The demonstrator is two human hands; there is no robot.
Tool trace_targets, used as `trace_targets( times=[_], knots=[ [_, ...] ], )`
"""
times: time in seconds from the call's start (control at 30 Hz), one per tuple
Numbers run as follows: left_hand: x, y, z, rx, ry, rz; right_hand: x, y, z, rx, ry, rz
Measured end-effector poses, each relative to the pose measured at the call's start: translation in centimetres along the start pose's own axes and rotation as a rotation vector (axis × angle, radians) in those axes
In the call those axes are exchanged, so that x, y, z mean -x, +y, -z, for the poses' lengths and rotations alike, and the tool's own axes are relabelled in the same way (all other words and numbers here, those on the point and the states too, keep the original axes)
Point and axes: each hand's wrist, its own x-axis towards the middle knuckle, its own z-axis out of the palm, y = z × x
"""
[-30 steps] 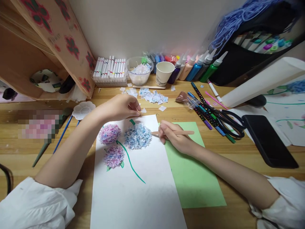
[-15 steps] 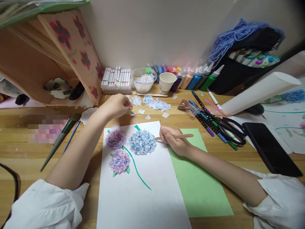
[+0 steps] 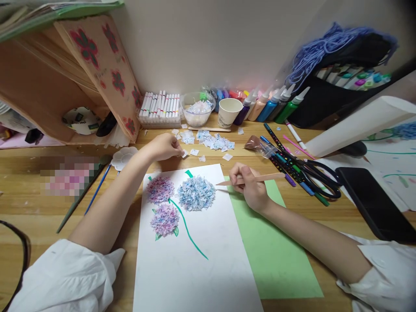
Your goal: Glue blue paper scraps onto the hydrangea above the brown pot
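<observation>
My left hand (image 3: 167, 147) pinches a small square paper piece (image 3: 185, 154) at the near side of a scatter of blue-and-white paper pieces (image 3: 214, 141). Between the fingers of my right hand (image 3: 248, 184) is a pointed wooden stick (image 3: 260, 178), its tip just right of the blue paper flower (image 3: 196, 193). This flower is on a white sheet (image 3: 195, 286) with two pink-purple paper flowers (image 3: 164, 220) and a painted green stem (image 3: 186, 227). Partly under the white sheet lies a green sheet (image 3: 282, 260).
Behind the pieces stand a marker box (image 3: 159, 110), a plastic bowl (image 3: 197, 110), a paper cup (image 3: 229, 112) and paint bottles (image 3: 267, 108). Pens, scissors (image 3: 320, 177) and a phone (image 3: 373, 203) lie right. A brush (image 3: 81, 195) and flower-shaped dish (image 3: 124, 158) are left.
My left hand has drawn slightly nearer and right, a paper piece now visible in its fingertips. My right hand has shifted right and lifted the stick's tip away from the blue flower's edge.
</observation>
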Motion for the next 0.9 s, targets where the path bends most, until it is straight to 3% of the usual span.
trace_targets(
  times=[0.2,0.33,0.43,0.7,0.8,0.9],
  knots=[
    [1.0,1.2,1.0,0.381,-0.174,-0.003,-0.2,0.0,0.0,-0.008,0.064,0.005],
    [1.6,2.9,0.2,0.573,-0.242,-0.064,-0.6,-0.2,-0.2,0.031,0.112,0.061],
    [1.7,3.3,-0.4,0.617,-0.265,-0.120,-0.9,-0.3,-0.3,0.041,0.090,0.015],
    [1.3,2.5,-0.5,-0.081,0.131,0.022,-1.1,-0.2,-0.3,0.089,0.179,0.009],
    [0.6,2.7,-1.7,-0.132,0.238,-0.028,-1.2,-0.2,-0.3,0.094,0.178,0.004],
    [-0.2,2.6,-2.9,-0.074,0.217,-0.058,-1.2,-0.3,-0.3,0.082,0.173,0.016]
  ],
)
